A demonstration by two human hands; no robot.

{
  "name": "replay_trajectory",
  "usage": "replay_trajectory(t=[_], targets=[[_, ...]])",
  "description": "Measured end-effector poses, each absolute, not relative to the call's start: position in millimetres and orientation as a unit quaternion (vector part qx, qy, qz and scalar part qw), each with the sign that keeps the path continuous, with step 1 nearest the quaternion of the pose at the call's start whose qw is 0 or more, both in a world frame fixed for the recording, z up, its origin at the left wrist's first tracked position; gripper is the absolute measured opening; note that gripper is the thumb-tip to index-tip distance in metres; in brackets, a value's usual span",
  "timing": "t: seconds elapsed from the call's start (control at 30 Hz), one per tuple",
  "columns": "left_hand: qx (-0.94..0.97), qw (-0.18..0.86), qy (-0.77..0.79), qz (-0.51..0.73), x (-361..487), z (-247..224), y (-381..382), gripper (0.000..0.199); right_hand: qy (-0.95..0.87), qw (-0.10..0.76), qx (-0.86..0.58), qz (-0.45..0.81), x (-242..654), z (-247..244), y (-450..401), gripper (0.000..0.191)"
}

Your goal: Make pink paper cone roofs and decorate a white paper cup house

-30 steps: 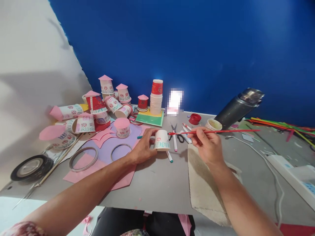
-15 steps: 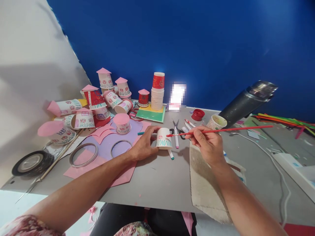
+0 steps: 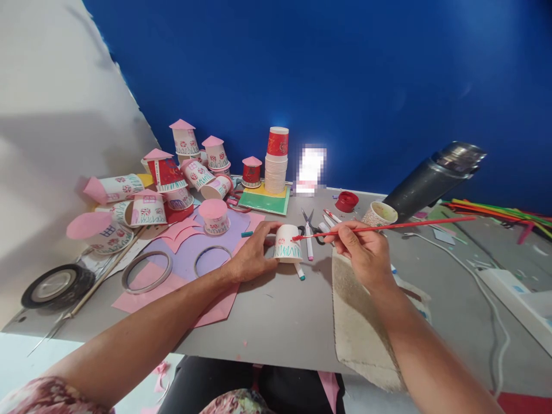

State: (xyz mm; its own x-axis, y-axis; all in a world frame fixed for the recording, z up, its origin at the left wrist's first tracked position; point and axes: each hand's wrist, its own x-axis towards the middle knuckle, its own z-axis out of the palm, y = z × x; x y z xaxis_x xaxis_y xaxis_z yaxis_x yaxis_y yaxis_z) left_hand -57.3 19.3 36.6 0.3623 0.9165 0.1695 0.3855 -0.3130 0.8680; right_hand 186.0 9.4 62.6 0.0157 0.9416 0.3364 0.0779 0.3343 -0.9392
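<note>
An upside-down white paper cup point(image 3: 288, 247) with green grass strokes and red marks stands on the grey table. My left hand point(image 3: 259, 253) is closed around its left side. In my right hand point(image 3: 364, 250) I grip a red-handled paintbrush point(image 3: 414, 224), its red-wet tip at the cup's upper right side. Beneath and behind the cup lie a white marker with a green end point(image 3: 300, 272), another with a pink end point(image 3: 309, 248) and scissors point(image 3: 307, 218). A beige cloth point(image 3: 353, 322) is under my right forearm.
Decorated cups with pink paper roofs point(image 3: 183, 138) crowd the back left. A stack of paper cups point(image 3: 276, 167) stands on a green-yellow packet point(image 3: 267, 201). A dark thermos point(image 3: 431, 178) leans behind a small patterned cup point(image 3: 380, 214). Tape rolls point(image 3: 58, 286) and pink paper point(image 3: 215, 307) lie left; a white cable point(image 3: 485, 287) runs right.
The paintbrush's handle end has shifted slightly left and up, while its tip stays at the cup. Both hands keep nearly the same place.
</note>
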Motion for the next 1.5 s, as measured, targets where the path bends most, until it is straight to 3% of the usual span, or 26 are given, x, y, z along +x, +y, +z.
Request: replay_trajectory(t=[1.5], targets=[[0.74,0.384,0.43,0.346,-56.5,37.5,17.7,0.068,-0.589,0.588,-0.405,0.379,189.6,64.3,10.5,0.021]])
